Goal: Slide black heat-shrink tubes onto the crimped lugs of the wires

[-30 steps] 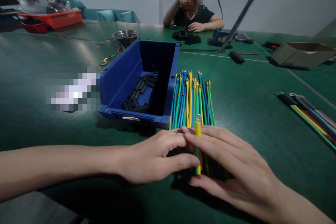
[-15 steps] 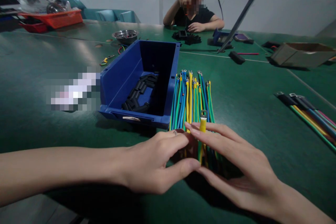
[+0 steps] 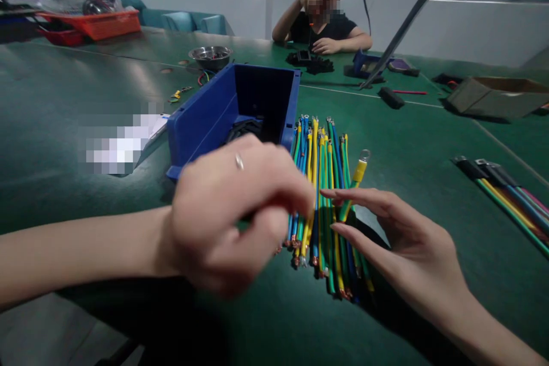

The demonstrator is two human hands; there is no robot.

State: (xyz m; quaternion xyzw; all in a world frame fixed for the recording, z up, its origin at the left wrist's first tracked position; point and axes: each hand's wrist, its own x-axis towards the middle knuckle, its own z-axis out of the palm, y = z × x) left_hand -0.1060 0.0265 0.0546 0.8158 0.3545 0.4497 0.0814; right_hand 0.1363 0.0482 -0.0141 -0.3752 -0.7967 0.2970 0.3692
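Note:
My right hand (image 3: 412,251) pinches a short green-and-yellow cable (image 3: 359,172) between thumb and fingertips. A metal ring lug and a yellow sleeve top this cable, which leans to the right. Over the front of the blue bin (image 3: 189,120) is my left hand (image 3: 235,211), a ring on one finger. Its fingers are curled in, slightly blurred, and whatever they may hold is hidden. Between and beneath the hands lies a row of cut cables (image 3: 323,183) in blue, green and yellow, lugs at the far end, bare copper at the near end. Black sleeves (image 3: 245,127) show partly inside the bin.
Bundled cables (image 3: 506,189) lie at right, a cardboard box (image 3: 500,97) behind them. A metal bowl (image 3: 210,57) and a paper (image 3: 150,137) are on the left. Across the green table (image 3: 278,320) sits another person (image 3: 328,28). A slanted metal pole (image 3: 407,26) rises at the right back.
My left hand has left the held cable and moved up and left, in front of the bin. My right hand keeps the cable, now tilted rightward and a little higher.

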